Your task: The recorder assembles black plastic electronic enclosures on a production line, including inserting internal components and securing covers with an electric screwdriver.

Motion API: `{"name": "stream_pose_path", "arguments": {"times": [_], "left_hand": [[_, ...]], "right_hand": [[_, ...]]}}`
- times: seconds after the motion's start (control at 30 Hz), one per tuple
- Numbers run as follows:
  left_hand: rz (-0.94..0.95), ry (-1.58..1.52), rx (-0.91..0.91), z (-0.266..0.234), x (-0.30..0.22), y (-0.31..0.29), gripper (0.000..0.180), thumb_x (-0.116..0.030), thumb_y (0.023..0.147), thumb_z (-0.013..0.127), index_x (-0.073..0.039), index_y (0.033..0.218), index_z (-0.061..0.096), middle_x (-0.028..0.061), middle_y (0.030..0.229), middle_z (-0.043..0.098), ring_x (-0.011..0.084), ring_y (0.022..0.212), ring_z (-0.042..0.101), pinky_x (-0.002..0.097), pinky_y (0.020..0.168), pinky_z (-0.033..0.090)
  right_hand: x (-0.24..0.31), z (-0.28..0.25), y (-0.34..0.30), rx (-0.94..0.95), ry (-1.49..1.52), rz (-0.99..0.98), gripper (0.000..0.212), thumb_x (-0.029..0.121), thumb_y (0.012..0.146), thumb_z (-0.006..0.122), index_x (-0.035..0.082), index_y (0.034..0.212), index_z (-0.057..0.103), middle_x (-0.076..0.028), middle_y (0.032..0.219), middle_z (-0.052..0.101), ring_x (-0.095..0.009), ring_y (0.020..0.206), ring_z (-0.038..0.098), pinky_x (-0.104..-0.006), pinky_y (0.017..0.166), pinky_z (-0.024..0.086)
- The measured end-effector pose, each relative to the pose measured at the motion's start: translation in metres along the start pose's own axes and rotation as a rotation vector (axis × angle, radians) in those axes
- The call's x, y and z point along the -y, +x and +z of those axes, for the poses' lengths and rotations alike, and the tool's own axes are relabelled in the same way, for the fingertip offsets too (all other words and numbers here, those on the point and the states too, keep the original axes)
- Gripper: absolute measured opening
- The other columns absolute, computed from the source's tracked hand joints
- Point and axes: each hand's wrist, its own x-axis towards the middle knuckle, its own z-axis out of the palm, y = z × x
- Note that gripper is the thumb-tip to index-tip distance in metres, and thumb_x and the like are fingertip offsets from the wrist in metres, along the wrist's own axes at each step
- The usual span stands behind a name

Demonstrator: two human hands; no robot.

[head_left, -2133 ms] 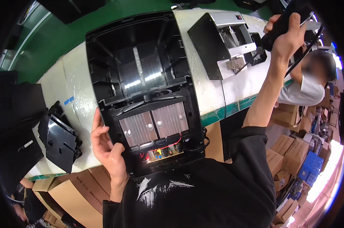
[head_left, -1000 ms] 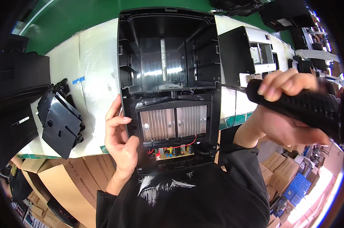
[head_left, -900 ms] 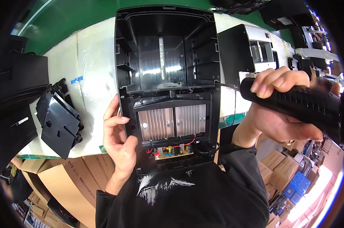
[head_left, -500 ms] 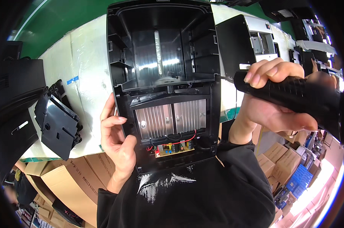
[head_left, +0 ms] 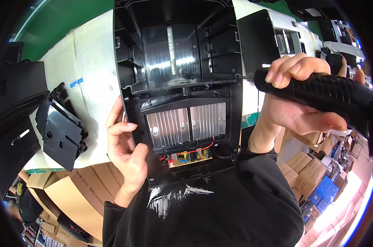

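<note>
one loosely open left hand [head_left: 128,153] should firmly brace the black housing [head_left: 182,85] (mid-frame), with the right hand [head_left: 291,117], wrapped round the driver [head_left: 330,90], held level.

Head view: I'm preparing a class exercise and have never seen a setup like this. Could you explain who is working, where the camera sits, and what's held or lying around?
There is no robot here: a person works with two bare hands. The wide camera on their head looks down, so straight edges bend near the rim.

The left hand rests against the left edge of an open black case, which shows metal fins and a small circuit board. The right hand grips a black tool with a ribbed handle, its thin shaft pointing toward the case.

On the white table lie black plastic parts, left of the case.
</note>
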Motion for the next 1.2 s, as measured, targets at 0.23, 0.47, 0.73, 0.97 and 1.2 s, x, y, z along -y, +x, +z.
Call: {"name": "stream_pose_path", "arguments": {"times": [0.23, 0.47, 0.73, 0.97, 1.2], "left_hand": [[0.006, -0.060, -0.024, -0.006, 0.001, -0.001, 0.044, 0.015, 0.057, 0.038, -0.005, 0.095, 0.049, 0.0218, 0.140, 0.033, 0.0316, 0.135, 0.027, 0.0398, 0.110, 0.019], [0.011, -0.040, 0.006, -0.006, 0.001, -0.001, 0.043, 0.013, 0.058, 0.039, -0.005, 0.096, 0.050, 0.0196, 0.140, 0.034, 0.0310, 0.135, 0.028, 0.0392, 0.110, 0.019], [-0.008, 0.007, -0.025, -0.002, -0.004, -0.002, 0.047, 0.013, 0.053, 0.035, -0.003, 0.095, 0.047, 0.0214, 0.141, 0.031, 0.0330, 0.136, 0.024, 0.0402, 0.111, 0.014], [0.001, 0.081, -0.019, -0.002, -0.001, -0.001, 0.049, 0.012, 0.051, 0.036, -0.005, 0.096, 0.047, 0.0217, 0.141, 0.032, 0.0336, 0.135, 0.026, 0.0398, 0.111, 0.015], [-0.011, 0.093, -0.041, 0.000, -0.003, 0.001, 0.050, 0.012, 0.050, 0.036, -0.005, 0.096, 0.046, 0.0215, 0.141, 0.032, 0.0338, 0.135, 0.027, 0.0399, 0.111, 0.016]], "right_hand": [[0.002, 0.010, 0.001, -0.049, 0.050, 0.018, 0.089, 0.083, 0.073, 0.030, -0.001, 0.088, 0.051, -0.009, 0.068, 0.051, -0.017, 0.056, 0.052, -0.0286, 0.052, 0.044], [0.103, -0.023, 0.010, -0.023, 0.008, -0.238, 0.062, 0.065, 0.072, 0.060, 0.005, 0.082, 0.047, -0.005, 0.067, 0.047, -0.014, 0.053, 0.047, -0.0249, 0.050, 0.038], [0.145, -0.101, -0.012, -0.434, -0.676, -0.653, 0.082, 0.080, 0.077, 0.027, 0.002, 0.079, 0.049, -0.009, 0.068, 0.049, -0.020, 0.049, 0.044, -0.0320, 0.045, 0.039], [0.109, -0.124, -0.019, -0.619, -0.567, -0.459, 0.087, 0.081, 0.077, 0.020, 0.000, 0.075, 0.051, -0.011, 0.058, 0.048, -0.021, 0.049, 0.048, -0.0319, 0.051, 0.043], [0.097, -0.134, -0.019, -0.608, -0.645, -0.332, 0.087, 0.081, 0.077, 0.020, 0.000, 0.072, 0.050, -0.012, 0.059, 0.048, -0.023, 0.050, 0.048, -0.0331, 0.053, 0.042]]}}
